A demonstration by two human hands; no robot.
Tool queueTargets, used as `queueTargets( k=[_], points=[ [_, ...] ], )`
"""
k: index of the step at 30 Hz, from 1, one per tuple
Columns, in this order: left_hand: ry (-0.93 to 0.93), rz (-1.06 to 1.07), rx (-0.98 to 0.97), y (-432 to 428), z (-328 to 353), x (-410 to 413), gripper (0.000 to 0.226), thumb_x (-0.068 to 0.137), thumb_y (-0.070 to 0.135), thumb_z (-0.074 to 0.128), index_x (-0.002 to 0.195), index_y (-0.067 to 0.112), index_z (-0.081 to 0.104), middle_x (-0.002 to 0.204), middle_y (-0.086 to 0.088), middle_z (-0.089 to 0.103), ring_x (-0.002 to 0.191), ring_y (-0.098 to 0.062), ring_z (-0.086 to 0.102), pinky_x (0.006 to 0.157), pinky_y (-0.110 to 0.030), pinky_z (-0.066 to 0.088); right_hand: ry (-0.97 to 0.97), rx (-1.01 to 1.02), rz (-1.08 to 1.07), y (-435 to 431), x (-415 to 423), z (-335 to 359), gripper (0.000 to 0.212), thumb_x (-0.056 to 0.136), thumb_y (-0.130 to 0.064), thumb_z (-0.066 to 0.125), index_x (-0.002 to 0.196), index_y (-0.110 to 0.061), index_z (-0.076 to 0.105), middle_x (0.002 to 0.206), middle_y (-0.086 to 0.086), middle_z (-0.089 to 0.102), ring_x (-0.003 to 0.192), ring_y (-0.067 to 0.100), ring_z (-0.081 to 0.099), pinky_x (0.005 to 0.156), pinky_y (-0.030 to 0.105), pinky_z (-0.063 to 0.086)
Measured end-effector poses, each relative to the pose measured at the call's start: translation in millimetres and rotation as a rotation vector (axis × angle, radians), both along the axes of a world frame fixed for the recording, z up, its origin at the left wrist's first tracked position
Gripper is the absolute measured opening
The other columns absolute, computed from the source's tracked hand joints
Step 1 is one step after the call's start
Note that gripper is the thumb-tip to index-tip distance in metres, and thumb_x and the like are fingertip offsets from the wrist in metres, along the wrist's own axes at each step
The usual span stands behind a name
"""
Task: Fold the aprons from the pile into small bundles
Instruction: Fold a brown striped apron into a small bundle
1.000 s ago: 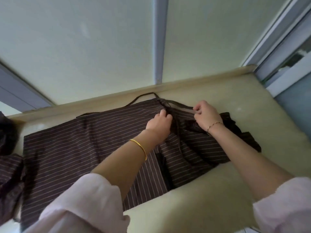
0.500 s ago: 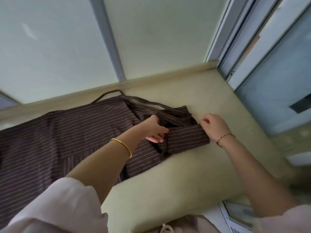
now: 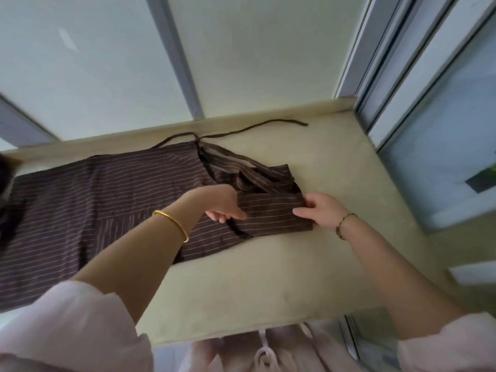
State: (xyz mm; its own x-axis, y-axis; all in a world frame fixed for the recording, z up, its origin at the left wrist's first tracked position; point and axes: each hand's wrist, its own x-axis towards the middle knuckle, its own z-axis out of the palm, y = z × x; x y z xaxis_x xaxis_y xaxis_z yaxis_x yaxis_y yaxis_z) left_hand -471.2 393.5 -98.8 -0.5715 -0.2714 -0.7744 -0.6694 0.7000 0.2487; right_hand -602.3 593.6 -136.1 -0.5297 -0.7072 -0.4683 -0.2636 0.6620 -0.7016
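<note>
One apron (image 3: pixel 107 197) held by left hand (image 3: pixel 221 204), right hand (image 3: pixel 322 212).

Arms extended forward, left hand (image 3: pixel 222 204) and right hand (image 3: pixel 320 212) both pinching folded apron (image 3: pixel 107 197)

the apron (image 3: pixel 107 200) lies on the worktop (image 3: pixel 268 285), spread toward 9 o'clock, its folded end at 3 o'clock between the left hand (image 3: pixel 221 204) and the right hand (image 3: pixel 320 210). a strap (image 3: pixel 268 126) trails behind it toward 1 o'clock.
</note>
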Motion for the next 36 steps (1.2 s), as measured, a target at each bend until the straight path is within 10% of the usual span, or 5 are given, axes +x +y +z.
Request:
queueTargets(
  k=[5,14,22,27,36],
  points=[
    [-0.299,-0.463,-0.313,37,-21,28,0.038,0.082,0.046,0.067,0.101,0.015,0.059,0.09,-0.001,0.057,0.093,-0.022,0.06,0.077,-0.031,0.045,0.103,-0.348,-0.229,-11,6,6,0.012,0.098,-0.022,0.045,0.098,-0.011,0.048,0.086,-0.001,0.052,0.085,0.018,0.051,0.063,0.021,0.038],
    [-0.515,-0.394,0.136,43,-35,26,0.027,0.09,0.022,0.063,0.11,0.004,0.063,0.107,-0.01,0.069,0.099,-0.019,0.066,0.086,-0.029,0.053,0.242,0.358,0.168,14,-24,-2,0.041,0.095,-0.039,0.05,0.123,-0.009,0.049,0.125,0.009,0.057,0.113,0.028,0.054,0.09,0.03,0.042],
    [0.35,0.209,-0.152,35,-37,-24,0.04,0.099,0.04,0.039,0.096,0.005,0.058,0.086,-0.006,0.06,0.079,-0.02,0.059,0.074,-0.032,0.049,-0.421,-0.016,-0.714,19,-35,-13,0.026,0.087,-0.02,0.039,0.088,-0.007,0.062,0.076,0.008,0.062,0.054,0.018,0.045,0.054,0.026,0.037],
    [0.257,0.485,-0.055,39,-54,-47,0.054,0.092,0.055,0.045,0.071,0.007,0.055,0.07,-0.006,0.058,0.068,-0.022,0.058,0.073,-0.034,0.049,-0.558,-0.448,-0.74,4,-45,7,0.017,0.088,-0.008,0.04,0.085,-0.011,0.057,0.075,0.008,0.058,0.039,0.007,0.038,0.043,0.02,0.032],
    [0.615,1.22,0.745,29,-7,-98,0.018,0.097,0.013,0.05,0.109,0.0,0.057,0.076,-0.011,0.066,0.057,-0.013,0.064,0.05,-0.02,0.053,0.097,-0.283,-0.263,-6,-58,28,0.028,0.079,0.011,0.053,0.095,-0.01,0.063,0.089,0.001,0.064,0.078,0.006,0.058,0.059,0.001,0.041]
  ],
)
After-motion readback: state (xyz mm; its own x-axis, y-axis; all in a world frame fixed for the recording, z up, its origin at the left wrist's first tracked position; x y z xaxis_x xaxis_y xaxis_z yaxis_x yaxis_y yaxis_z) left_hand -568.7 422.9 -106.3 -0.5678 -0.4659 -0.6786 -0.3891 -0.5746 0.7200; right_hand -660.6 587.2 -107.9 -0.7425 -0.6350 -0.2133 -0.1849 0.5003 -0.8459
